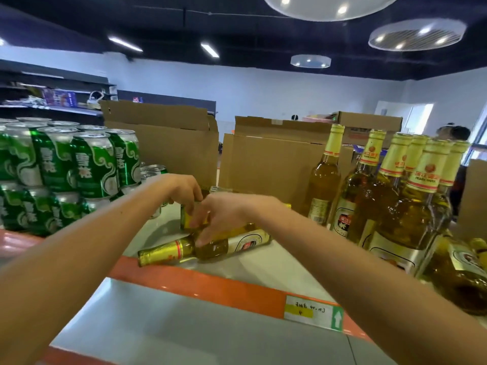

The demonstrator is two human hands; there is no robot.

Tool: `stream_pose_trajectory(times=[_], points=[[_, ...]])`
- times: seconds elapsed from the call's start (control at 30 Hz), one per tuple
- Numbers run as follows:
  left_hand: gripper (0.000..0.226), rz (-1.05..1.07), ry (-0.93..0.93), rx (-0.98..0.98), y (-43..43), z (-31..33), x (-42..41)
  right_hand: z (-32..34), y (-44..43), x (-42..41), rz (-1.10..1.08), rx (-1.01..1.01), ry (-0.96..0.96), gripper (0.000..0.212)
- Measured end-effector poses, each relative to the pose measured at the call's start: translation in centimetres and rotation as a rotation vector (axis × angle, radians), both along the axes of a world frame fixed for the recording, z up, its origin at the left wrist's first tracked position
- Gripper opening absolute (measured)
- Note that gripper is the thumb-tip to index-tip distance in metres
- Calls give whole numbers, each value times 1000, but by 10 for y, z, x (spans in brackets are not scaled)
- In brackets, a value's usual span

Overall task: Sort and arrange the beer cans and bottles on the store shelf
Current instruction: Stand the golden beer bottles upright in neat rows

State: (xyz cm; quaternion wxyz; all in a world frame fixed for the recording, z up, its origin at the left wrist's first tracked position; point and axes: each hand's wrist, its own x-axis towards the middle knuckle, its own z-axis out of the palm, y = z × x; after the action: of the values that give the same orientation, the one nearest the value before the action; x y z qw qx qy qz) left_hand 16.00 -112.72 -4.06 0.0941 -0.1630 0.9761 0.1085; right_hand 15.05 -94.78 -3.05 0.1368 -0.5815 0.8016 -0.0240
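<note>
**Fallen bottle waiting at mid-shelf**

A beer bottle (210, 247) is lying on its side on the shelf (258, 262), just behind the orange front rail (210, 285). Its gold-foil neck is pointing to your left, and its white label is facing up over amber-gold glass.

Your right hand (224, 212) is reaching down over it, fingertips touching its shoulder. Whether they are closing round it, I cannot tell.

Your left hand (181, 189) is curling its fingers over the top of a gold-green container (187, 218) just behind (can or bottle, too hidden to say). I am judging that you are steadying it so nothing is rolling.

The lying bottle probably belongs with the upright bottles (411, 196) grouped at your right. The green cans (87, 164) are sitting stacked in two tiers at your left, and cardboard boxes (263, 159) are standing behind.
</note>
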Motion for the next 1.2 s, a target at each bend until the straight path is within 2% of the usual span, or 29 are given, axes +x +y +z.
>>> stream_pose_trajectory(times=[0.1,0.2,0.23,0.4,0.5,0.6,0.67,0.73,0.87,0.97,1.03,1.2], points=[[50,-3,38,50,-4,2,16,-29,-19,36,128,13,138,61],[50,-41,85,132,-9,2,32,-50,-29,50,199,-93,406,44],[48,-55,124,177,-11,1,38,-52,-28,51,215,-145,442,37],[31,-83,366,474,-18,-9,75,-33,-7,39,234,-307,412,35],[21,-141,377,624,-3,-19,80,5,16,19,92,-540,281,33],[43,-185,467,660,37,-30,61,37,38,-7,-111,-753,91,30],[55,-217,583,767,74,-39,41,49,50,-26,-238,-844,92,31],[65,-206,623,848,105,-51,21,55,64,-41,-364,-913,98,41],[47,-109,713,881,146,-70,-8,61,97,-64,-598,-937,118,49],[48,-99,712,872,164,-74,-24,70,114,-73,-674,-914,94,61],[48,-87,709,892,173,-76,-35,77,119,-74,-693,-866,207,68],[44,-69,717,958,203,-75,-50,83,129,-83,-773,-718,498,58]])
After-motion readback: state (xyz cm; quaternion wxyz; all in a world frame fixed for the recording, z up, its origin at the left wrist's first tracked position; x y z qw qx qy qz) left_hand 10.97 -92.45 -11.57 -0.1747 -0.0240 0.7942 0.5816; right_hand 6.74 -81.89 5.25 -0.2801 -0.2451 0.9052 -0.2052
